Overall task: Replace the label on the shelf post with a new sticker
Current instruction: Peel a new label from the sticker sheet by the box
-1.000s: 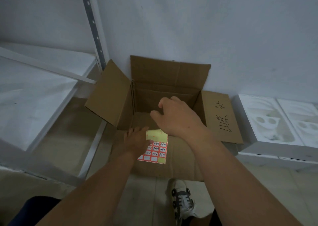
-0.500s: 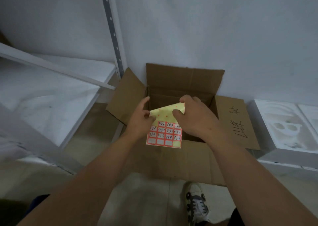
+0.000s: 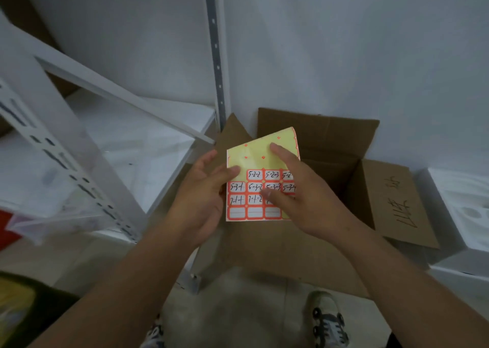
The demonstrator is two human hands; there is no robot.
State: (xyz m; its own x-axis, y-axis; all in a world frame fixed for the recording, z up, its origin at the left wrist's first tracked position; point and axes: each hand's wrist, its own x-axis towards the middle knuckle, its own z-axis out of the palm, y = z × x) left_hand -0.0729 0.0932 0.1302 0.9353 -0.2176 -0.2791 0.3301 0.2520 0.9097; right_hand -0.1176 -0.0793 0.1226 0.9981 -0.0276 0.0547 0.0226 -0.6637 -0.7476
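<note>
The sticker sheet [image 3: 260,181] has been lifted higher since half a second ago and is now held up over the open cardboard box [image 3: 330,162]. Its left edge is pinched by the left hand [image 3: 201,202], thumb on the front. The right hand [image 3: 304,194] is laid on the sheet's right side with straight fingers, the thumb pressed on a middle label. The sheet is thin, yellow and shiny on top, with rows of red-edged white labels below; some are written on, and the bottom row is blank. The shelf post [image 3: 215,53], a grey metal strip with holes, is seen behind the box's back left corner, well apart from the sheet. Open air is left between them.
</note>
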